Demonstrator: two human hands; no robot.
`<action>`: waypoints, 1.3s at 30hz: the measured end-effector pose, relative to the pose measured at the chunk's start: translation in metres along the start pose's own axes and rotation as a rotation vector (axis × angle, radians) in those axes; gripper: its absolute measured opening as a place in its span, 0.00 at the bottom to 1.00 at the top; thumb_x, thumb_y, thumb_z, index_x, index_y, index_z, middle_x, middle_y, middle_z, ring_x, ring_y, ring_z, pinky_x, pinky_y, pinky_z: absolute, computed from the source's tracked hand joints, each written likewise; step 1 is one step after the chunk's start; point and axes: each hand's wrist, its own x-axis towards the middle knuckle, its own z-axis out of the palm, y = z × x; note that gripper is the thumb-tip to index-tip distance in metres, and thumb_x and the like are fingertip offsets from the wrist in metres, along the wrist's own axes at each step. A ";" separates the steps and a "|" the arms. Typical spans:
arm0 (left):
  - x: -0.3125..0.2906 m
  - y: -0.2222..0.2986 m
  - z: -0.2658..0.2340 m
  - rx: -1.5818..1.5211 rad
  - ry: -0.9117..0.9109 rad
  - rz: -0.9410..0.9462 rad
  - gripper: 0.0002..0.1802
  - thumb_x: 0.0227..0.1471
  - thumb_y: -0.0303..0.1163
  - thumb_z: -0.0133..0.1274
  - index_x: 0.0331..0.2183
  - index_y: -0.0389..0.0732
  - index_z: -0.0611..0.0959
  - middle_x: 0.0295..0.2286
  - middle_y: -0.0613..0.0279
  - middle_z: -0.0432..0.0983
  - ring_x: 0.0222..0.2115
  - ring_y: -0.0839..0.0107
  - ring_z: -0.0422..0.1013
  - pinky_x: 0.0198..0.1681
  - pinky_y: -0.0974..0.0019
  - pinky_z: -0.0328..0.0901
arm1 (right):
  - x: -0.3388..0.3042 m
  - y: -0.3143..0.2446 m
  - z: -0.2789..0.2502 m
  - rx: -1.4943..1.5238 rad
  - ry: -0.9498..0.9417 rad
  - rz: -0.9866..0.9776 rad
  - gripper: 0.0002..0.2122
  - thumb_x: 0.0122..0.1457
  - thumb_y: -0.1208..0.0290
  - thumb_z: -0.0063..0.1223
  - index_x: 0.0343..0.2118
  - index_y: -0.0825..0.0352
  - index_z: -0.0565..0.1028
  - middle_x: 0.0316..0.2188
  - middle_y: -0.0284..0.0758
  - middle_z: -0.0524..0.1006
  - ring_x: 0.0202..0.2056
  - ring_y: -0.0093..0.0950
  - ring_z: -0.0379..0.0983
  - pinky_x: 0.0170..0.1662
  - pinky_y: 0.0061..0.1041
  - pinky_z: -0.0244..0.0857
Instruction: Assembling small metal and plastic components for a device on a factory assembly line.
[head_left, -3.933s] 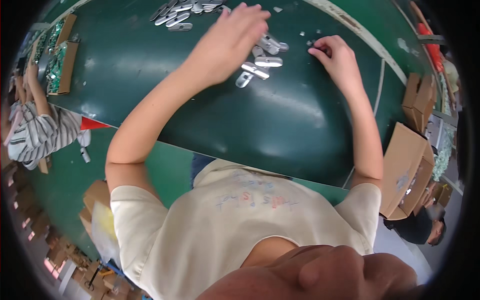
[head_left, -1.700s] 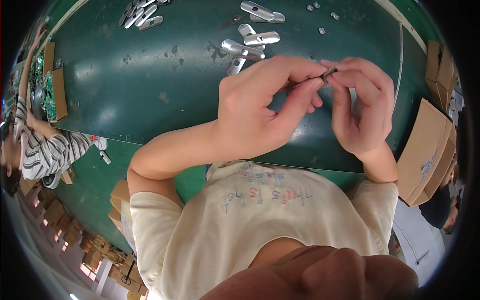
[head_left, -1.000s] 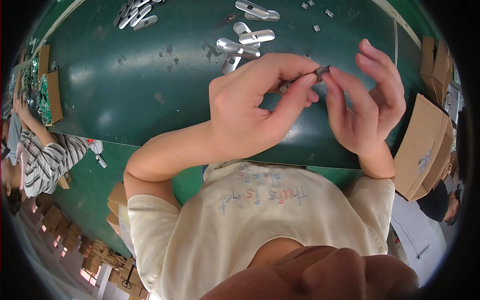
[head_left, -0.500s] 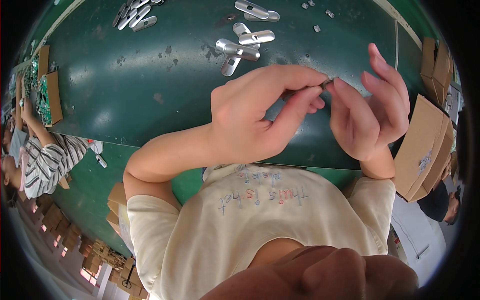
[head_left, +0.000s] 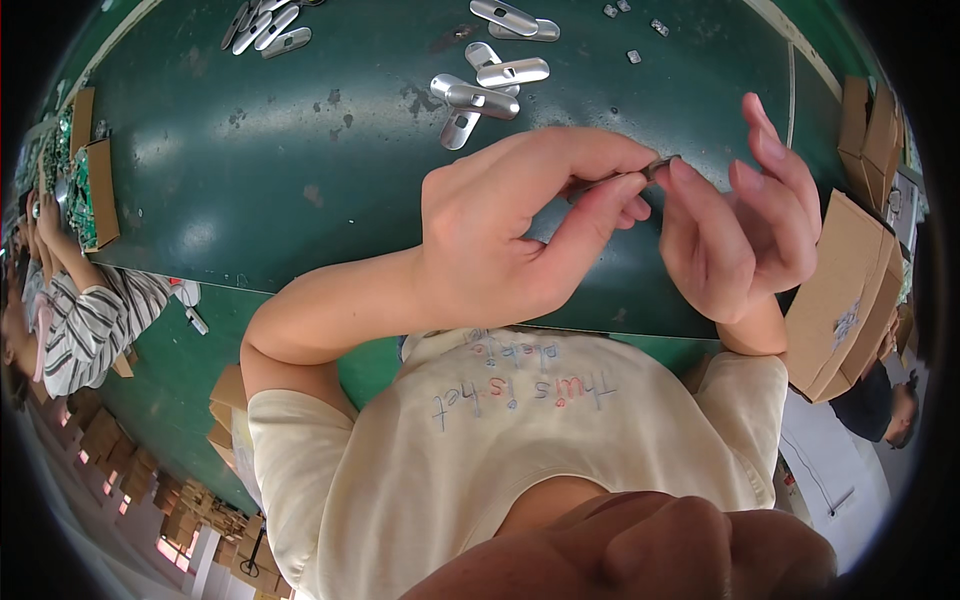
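In front of my chest, both hands meet over the green table. Between the thumb and index finger of my left hand is a thin, dark-looking metal piece, seen nearly edge-on and mostly covered by the fingers. My right hand pinches its right end with the index finger; the thumb is largely hidden, and the other fingers stand raised and apart. Beyond my left hand lie several silver oval plates with small square holes, partly overlapping. Another group of silver plates rests at the far left.
Small square metal parts lie on the green table at the far right. A cardboard box stands close by my right arm. At the left edge, a person in a striped shirt works beside boxes of green parts.
My hands stay almost in place; the right fingers shift slightly at the piece's end, and the raised fingers dip a little. The piece shows slightly more between my fingers.
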 end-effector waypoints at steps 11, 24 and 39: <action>0.003 0.003 -0.017 0.049 -0.305 0.053 0.11 0.50 0.13 0.44 0.39 0.23 0.71 0.33 0.45 0.74 0.31 0.64 0.75 0.34 0.67 0.73 | -0.001 -0.002 0.000 0.000 0.003 0.003 0.08 0.45 0.83 0.60 0.30 0.68 0.75 0.40 0.38 0.59 0.47 0.36 0.62 0.45 0.45 0.71; 0.003 -0.001 -0.018 0.036 -0.308 0.090 0.12 0.50 0.12 0.44 0.40 0.23 0.71 0.33 0.45 0.74 0.30 0.64 0.75 0.34 0.67 0.73 | -0.001 -0.002 0.001 0.038 0.002 0.051 0.10 0.46 0.82 0.59 0.33 0.68 0.73 0.41 0.36 0.58 0.47 0.34 0.61 0.46 0.47 0.70; 0.005 -0.003 -0.021 0.086 -0.335 0.134 0.11 0.50 0.11 0.43 0.39 0.23 0.71 0.32 0.45 0.74 0.31 0.63 0.75 0.35 0.66 0.73 | 0.001 0.000 0.006 0.054 -0.050 0.074 0.06 0.48 0.81 0.57 0.30 0.69 0.73 0.38 0.38 0.59 0.46 0.35 0.61 0.47 0.49 0.68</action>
